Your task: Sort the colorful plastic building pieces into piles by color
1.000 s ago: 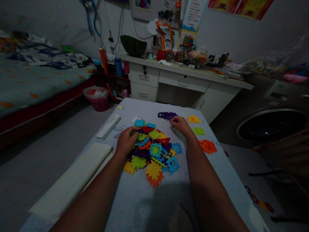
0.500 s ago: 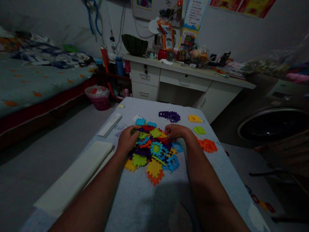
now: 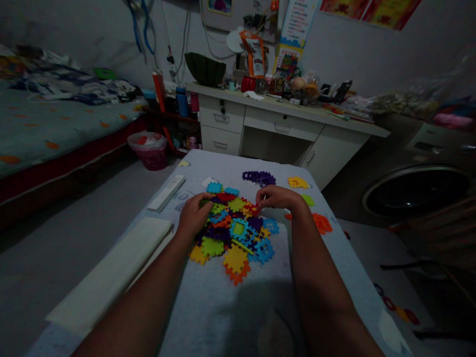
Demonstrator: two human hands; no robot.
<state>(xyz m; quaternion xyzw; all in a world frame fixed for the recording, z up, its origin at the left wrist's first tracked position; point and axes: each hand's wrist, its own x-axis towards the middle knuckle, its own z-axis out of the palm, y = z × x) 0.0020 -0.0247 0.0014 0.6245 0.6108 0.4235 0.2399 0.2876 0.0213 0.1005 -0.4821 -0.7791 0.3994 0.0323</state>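
A loose heap of notched plastic interlocking pieces [image 3: 235, 259] in yellow, green, blue, purple, orange and red lies on the cloth-covered table. My left hand [image 3: 194, 214] rests at the heap's left edge, thumb and fingers apart, with a green piece [image 3: 204, 202] showing between them. At the heap's right side, the fingertips of my right hand [image 3: 278, 197] are pinched on a red interlocking piece [image 3: 253, 208], partly hidden by the fingers. Beyond the heap sit purple pieces [image 3: 259, 177] in a group. Yellow pieces [image 3: 298, 182], green pieces [image 3: 308, 200] and orange pieces [image 3: 322, 223] form separate groups on the right.
A long white box [image 3: 167, 193] and a folded pale sheet [image 3: 115, 270] lie along the left of the table [image 3: 223, 322]. Behind it stands a white desk [image 3: 282, 116] with clutter on top. A bed [image 3: 67, 129] is at left, a washing machine [image 3: 412, 173] at right.
My right hand has shifted slightly right and up, and more of a red piece shows at its fingertips. My left hand stays at the heap's left edge. The view has moved a little.
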